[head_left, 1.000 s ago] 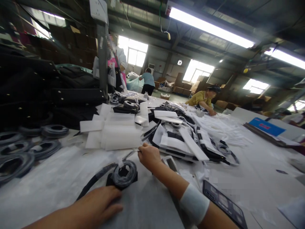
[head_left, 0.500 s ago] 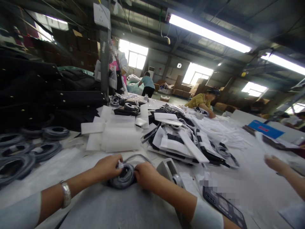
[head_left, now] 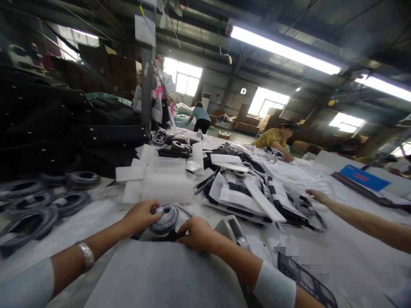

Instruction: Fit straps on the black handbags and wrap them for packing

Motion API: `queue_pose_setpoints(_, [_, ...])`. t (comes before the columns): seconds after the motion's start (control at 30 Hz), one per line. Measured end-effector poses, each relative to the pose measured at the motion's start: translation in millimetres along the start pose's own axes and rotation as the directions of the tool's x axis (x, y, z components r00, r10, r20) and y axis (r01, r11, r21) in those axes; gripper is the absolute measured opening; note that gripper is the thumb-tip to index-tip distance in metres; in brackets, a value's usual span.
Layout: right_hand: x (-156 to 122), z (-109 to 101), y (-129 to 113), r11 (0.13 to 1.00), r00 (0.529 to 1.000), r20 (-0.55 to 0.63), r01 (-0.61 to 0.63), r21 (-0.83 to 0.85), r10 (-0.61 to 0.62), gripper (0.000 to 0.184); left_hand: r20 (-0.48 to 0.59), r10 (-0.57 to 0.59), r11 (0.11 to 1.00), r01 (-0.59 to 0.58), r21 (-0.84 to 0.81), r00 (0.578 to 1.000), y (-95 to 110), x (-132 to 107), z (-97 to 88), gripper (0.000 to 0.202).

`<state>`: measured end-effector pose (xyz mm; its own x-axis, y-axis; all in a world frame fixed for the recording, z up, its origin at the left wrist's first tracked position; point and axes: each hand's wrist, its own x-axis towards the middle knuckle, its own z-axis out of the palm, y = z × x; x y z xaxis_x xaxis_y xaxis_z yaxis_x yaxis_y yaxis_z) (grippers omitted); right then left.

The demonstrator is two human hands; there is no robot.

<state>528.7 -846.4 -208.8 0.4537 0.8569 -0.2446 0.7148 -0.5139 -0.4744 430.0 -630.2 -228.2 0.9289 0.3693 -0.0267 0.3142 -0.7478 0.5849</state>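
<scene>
In the head view my left hand (head_left: pixel 144 217) is closed on the left side of a grey coiled strap (head_left: pixel 166 217), lifted and tilted above something dark. My right hand (head_left: pixel 196 234) is just right of the coil, fingers curled at the dark material; what it pinches, if anything, is hidden. A loose strap end runs from the coil toward the back right. Below both hands lies a whitish sheet (head_left: pixel 160 273). A grey tape dispenser (head_left: pixel 231 229) stands beside my right forearm.
White foam pieces (head_left: pixel 167 184) are stacked ahead. More coils (head_left: pixel 72 203) lie at left, near piled black bags (head_left: pixel 112 141). Wrapped black items (head_left: pixel 240 192) fill the middle. A phone (head_left: pixel 306 278) lies at right. A co-worker's hand (head_left: pixel 317 196) reaches in from the right.
My left hand has raised and tilted the coil. My right hand has come off the coil's side to the dark material below. The co-worker's arm has reached farther inward.
</scene>
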Motion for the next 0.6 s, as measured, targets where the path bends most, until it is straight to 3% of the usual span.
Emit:
queue_pose_setpoints(0.17, [-23, -16, -11, 0.981, 0.98, -0.036, 0.194, -0.021, -0.195, 0.028, 0.032, -0.06, 0.998, 0.061, -0.023, 0.998, -7, 5, 1.1, 0.029])
queue_pose_setpoints(0.3, [-42, -20, -19, 0.965, 0.961, -0.086, 0.264, -0.01, -0.263, 0.021, 0.036, -0.035, 0.999, 0.036, -0.031, 0.999, 1, -1, -19.7, 0.027])
queue_pose_setpoints(0.4, [-52, -20, -24, 0.956, 0.948, -0.121, 0.294, -0.02, -0.294, 0.018, -0.054, 0.042, 0.999, -0.043, -0.023, 0.998, 32, -27, -49.2, 0.035])
queue_pose_setpoints(0.47, [-56, -20, -29, 0.95, 0.939, -0.148, 0.31, -0.03, -0.311, 0.018, -0.057, 0.131, 0.99, -0.133, -0.038, 0.99, 57, -54, -67.4, 0.04])
queue_pose_setpoints(0.53, [-61, -22, -34, 0.946, 0.929, -0.182, 0.321, -0.04, -0.323, 0.02, -0.042, 0.219, 0.973, -0.222, -0.059, 0.975, 76, -81, -79.6, 0.044])
queue_pose_setpoints(0.6, [-67, -28, -41, 0.942, 0.916, -0.226, 0.331, -0.047, -0.333, 0.021, -0.049, 0.233, 0.969, -0.236, -0.076, 0.971, 85, -103, -84.9, 0.048])
